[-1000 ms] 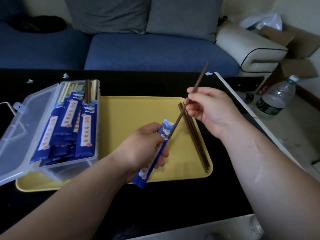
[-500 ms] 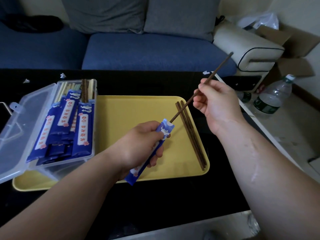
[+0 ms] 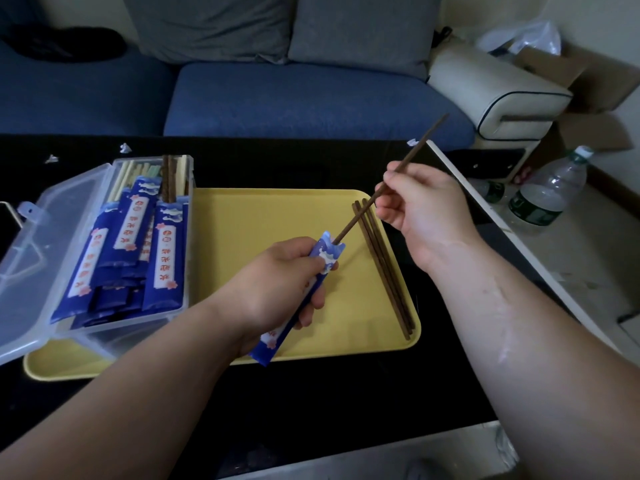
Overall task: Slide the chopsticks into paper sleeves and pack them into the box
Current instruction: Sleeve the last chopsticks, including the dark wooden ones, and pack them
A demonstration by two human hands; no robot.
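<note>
Right hand (image 3: 422,213): pinches the brown chopstick (image 3: 349,224) near its middle, with the fingers curled on it. The far end of the stick points up and away.
Left hand (image 3: 277,282): wraps round the blue paper sleeve (image 3: 325,252) and grips it a bit below its open mouth. The sleeve slants down toward the person.
Chopstick tip: sits right at the mouth of the sleeve, just going in. How deep it is cannot be told.
How the chopstick handles: it looks light, thin, hard and smooth. It likely will not bend, but it could slip or roll in the fingers. A hold near the middle gives good aim, and a push on the back end should finish the slide.
How the sleeve handles: it looks like thin paper, very light and soft. A hard squeeze would probably crush it or press the mouth flat. A soft hold on its two edges seems best.
Loose chopsticks (image 3: 384,271): a few more brown ones lie side by side on the right part of the yellow tray (image 3: 259,220), just beside the right hand.
Box (image 3: 114,327): clear plastic with the lid (image 3: 34,258) open, on the left end of the tray. It already holds many filled sleeves (image 3: 166,251).
Desk (image 3: 311,393): dark, and it carries the tray.
</note>
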